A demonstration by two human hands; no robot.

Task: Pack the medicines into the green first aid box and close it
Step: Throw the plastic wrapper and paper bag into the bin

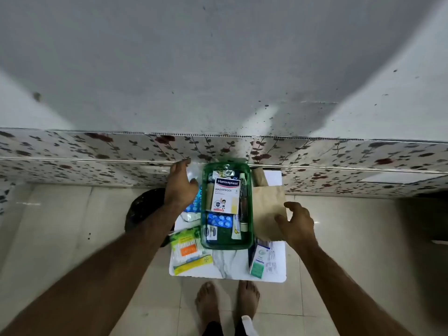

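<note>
The green first aid box [250, 214] stands open on a small white table [278, 275]. Inside lie a white Hansaplast plaster carton [225, 195], a blue blister strip [219, 220], a small tube [236, 230] and a long dark tube [243, 202]. My left hand [179, 187] hovers open just left of the box, over blue blister strips [194, 204] on the table. My right hand [297, 224] rests with fingers spread on a brown paper bag [269, 207] right of the box; whether it grips the bag is unclear.
On the table's front lie a pack of cotton buds [188, 251], a white cloth [228, 263] and a teal-and-white carton [259, 261] on a printed leaflet. A dark round object [143, 209] sits left of the table. A floral-tiled wall rises behind. My bare feet [228, 301] stand below.
</note>
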